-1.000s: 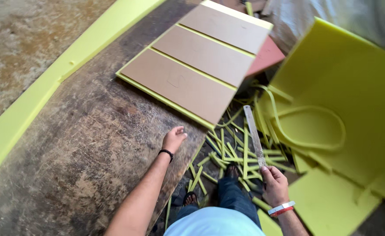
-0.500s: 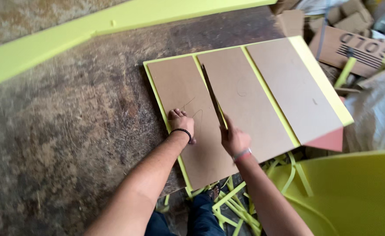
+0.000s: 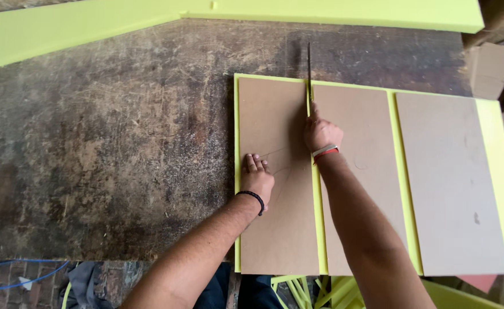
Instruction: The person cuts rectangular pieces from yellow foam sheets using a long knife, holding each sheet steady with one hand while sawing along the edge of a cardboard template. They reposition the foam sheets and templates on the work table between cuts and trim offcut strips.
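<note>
The left hand (image 3: 258, 178) lies flat and open on the left brown board (image 3: 275, 171), close to its left edge. The right hand (image 3: 321, 133) grips a long thin blade (image 3: 308, 71) that stands in the gap between the left board and the middle board (image 3: 363, 171), on the yellow foam sheet (image 3: 495, 171). The dark worn table (image 3: 109, 143) stretches wide to the left.

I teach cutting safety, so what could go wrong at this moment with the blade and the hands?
The left hand presses flat on the left brown board, close beside the cut line; if the long blade held by the right hand slips sideways, it might reach those fingers. The board could also shift on the yellow foam sheet, spoiling the cut.
</note>
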